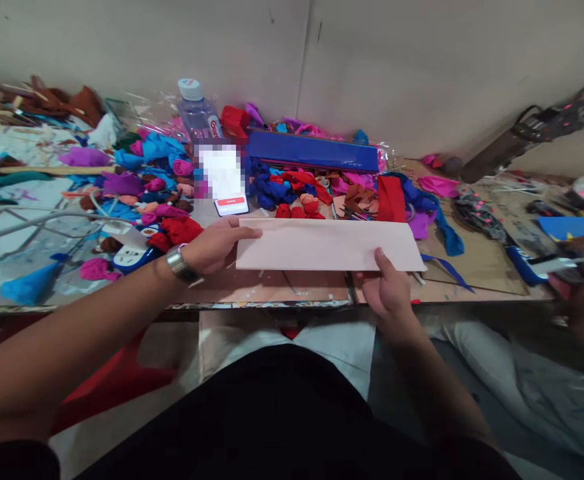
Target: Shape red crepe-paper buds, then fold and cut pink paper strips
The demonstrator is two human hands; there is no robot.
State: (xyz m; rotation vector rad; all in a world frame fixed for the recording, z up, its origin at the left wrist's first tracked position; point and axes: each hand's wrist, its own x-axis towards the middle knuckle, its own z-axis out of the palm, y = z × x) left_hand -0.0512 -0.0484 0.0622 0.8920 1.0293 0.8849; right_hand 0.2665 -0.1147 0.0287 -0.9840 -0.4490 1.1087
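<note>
the table (272,288) is crowded with scraps (292,190), so the pink sheet (327,244), held flat just above its front edge with the left hand (212,245) pinching one end and the right hand (389,287) gripping the near edge, could crease or snag on them.

matt pink paper sheet (329,245), crumpled cloth scraps (167,200)

A craft workshop: a worktable (272,293) strewn with coloured paper scraps (282,190) and sticks (47,171).
</note>
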